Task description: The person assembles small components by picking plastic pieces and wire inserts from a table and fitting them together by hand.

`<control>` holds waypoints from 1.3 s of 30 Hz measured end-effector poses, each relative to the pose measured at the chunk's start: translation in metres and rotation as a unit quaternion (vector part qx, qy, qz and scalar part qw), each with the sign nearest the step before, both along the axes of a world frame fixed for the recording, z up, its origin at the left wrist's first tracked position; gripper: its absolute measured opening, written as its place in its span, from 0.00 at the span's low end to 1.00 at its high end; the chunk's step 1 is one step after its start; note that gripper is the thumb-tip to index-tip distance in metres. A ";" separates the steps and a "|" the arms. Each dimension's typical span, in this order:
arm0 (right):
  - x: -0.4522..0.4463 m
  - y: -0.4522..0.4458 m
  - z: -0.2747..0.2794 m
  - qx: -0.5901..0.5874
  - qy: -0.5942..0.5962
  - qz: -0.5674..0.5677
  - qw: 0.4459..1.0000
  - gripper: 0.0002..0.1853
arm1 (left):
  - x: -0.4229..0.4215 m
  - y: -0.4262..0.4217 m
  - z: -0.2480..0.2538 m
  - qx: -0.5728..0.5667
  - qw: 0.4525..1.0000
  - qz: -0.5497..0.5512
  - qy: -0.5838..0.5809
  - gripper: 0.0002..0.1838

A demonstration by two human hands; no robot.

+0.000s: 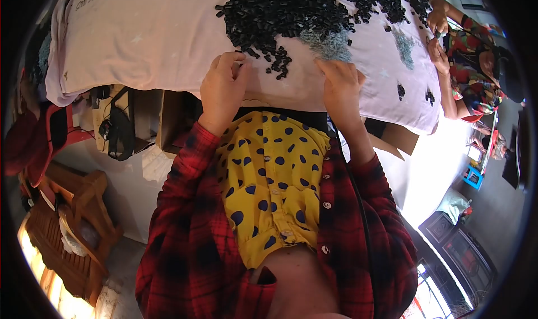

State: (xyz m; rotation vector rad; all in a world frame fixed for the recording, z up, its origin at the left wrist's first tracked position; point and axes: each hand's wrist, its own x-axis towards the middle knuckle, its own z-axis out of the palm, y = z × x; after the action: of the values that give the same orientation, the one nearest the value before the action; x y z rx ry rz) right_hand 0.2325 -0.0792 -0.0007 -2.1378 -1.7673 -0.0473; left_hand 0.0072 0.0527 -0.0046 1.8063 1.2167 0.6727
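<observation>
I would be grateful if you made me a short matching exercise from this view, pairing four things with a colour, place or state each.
Column one
1. Small pieces
2. Larger blue-grey clump
3. Cloth
4. Shirt

Column two
A. Yellow with dark blue dots
B. Just in front of the right hand
C. Pale pink, spread beneath the heap
D. Black, mostly heaped, some scattered

Right pairs: 1-D, 2-B, 3-C, 4-A.
</observation>
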 end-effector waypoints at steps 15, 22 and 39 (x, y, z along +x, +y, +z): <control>0.002 0.001 -0.001 0.048 -0.035 -0.033 0.998 0.22 | -0.004 0.001 -0.010 0.110 0.989 -0.039 0.091 0.09; -0.004 0.002 -0.007 0.020 -0.094 -0.025 0.995 0.24 | -0.004 0.000 -0.010 0.137 0.986 -0.042 0.084 0.08; 0.002 -0.017 -0.001 0.045 0.008 -0.044 0.998 0.21 | -0.005 -0.001 -0.013 0.148 0.984 -0.045 0.093 0.10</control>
State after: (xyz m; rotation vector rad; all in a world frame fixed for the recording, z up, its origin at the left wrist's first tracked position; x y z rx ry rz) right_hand 0.2349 -0.0964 -0.0018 -2.1450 -1.6289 -0.1305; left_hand 0.0019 0.0520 -0.0176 2.1985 1.1966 0.6720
